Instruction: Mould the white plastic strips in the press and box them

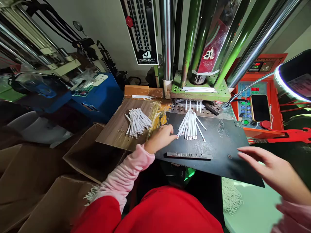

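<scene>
My left hand (163, 138) is at the left edge of a fanned pile of thin white strips (190, 124) on the dark plate (218, 142). Its fingers are bent, with a small gap between the fingertips, and one tip appears to touch the end of a strip. Over the plate's right edge my right hand (269, 165) is held with thumb and fingers apart, holding nothing. A notched metal bar (189, 156) lies near the plate's front edge. Several white strips also stick out of the press (201, 92) behind the pile.
A second heap of white strips (138, 122) lies on a wooden board (114, 129) at left. Cardboard boxes (82, 155) stand lower left. At right are an orange control box (274, 111) with a phone (260, 108) and a ring-lit lamp (295, 77).
</scene>
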The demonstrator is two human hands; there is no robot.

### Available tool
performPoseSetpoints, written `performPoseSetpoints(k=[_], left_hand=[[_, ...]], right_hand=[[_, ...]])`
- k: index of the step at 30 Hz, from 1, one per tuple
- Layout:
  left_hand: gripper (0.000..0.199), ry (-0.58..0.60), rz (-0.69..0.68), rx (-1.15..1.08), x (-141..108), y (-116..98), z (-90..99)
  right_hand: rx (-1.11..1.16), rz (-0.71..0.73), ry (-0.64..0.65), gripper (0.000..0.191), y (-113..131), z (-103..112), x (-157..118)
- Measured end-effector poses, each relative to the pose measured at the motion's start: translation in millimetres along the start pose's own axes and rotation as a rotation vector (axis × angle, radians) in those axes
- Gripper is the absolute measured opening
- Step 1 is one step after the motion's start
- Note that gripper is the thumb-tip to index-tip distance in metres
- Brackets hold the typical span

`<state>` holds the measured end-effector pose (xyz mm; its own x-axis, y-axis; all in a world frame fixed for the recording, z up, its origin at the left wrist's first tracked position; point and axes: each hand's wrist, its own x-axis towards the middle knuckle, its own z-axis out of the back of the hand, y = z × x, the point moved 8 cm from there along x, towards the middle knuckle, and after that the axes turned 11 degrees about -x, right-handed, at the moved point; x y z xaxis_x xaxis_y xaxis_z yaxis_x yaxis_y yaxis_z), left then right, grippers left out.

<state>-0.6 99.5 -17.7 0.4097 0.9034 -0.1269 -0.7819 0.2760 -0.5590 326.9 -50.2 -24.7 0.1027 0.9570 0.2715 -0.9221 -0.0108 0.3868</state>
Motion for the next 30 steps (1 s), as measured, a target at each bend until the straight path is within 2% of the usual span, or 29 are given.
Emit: performPoseSetpoints(k=[3, 6, 9, 13, 16, 18, 21, 23, 25, 27, 28, 30], left_hand=[[0.024, 0.042, -0.014, 0.091, 3, -18, -28.0], [0.018, 0.062, 0.010, 0.138, 5, -22, -36.2], [0.020, 0.062, 0.036, 0.153, 5, -24, -35.8], [0.025, 0.067, 0.054, 0.137, 10, -26, -33.1], [0.017, 0.120, 0.036, 0.080, 18, -20, -31.0], [0.014, 0.235, 0.026, -0.081, 20, -14, -34.5], [0.015, 0.434, 0.074, -0.511, 9, -6, -43.7], [0.011, 0.476, 0.106, -0.720, -6, -5, -48.1], [0.008, 0.405, 0.059, -0.784, -21, -7, -49.2], [0.007, 0.238, -0.070, -0.729, -36, -12, -46.4], [0.007, 0.141, -0.152, -0.675, -44, -15, -44.5], [0.010, -0.022, -0.298, -0.561, -58, -22, -44.1]], right_hand=[[0.017, -0.042, 0.126, 0.034, 44, -49, 40], [-0.077, -0.064, 0.229, 0.029, 63, -87, 64], [-0.228, -0.074, 0.253, 0.020, 65, -101, 74], [-0.325, -0.062, 0.270, 0.015, 69, -104, 78], [-0.352, -0.049, 0.284, 0.012, 76, -99, 77], [-0.405, -0.005, 0.246, 0.017, 81, -85, 77], [-0.577, 0.105, 0.073, 0.026, 85, -42, 75], [-0.681, 0.117, -0.041, 0.029, 77, -8, 70], [-0.722, 0.048, -0.117, 0.029, 63, 20, 61], [-0.634, -0.058, -0.147, 0.029, 49, 34, 47], [-0.521, -0.110, -0.145, 0.029, 44, 34, 39], [-0.178, -0.164, -0.080, 0.027, 44, 14, 23]])
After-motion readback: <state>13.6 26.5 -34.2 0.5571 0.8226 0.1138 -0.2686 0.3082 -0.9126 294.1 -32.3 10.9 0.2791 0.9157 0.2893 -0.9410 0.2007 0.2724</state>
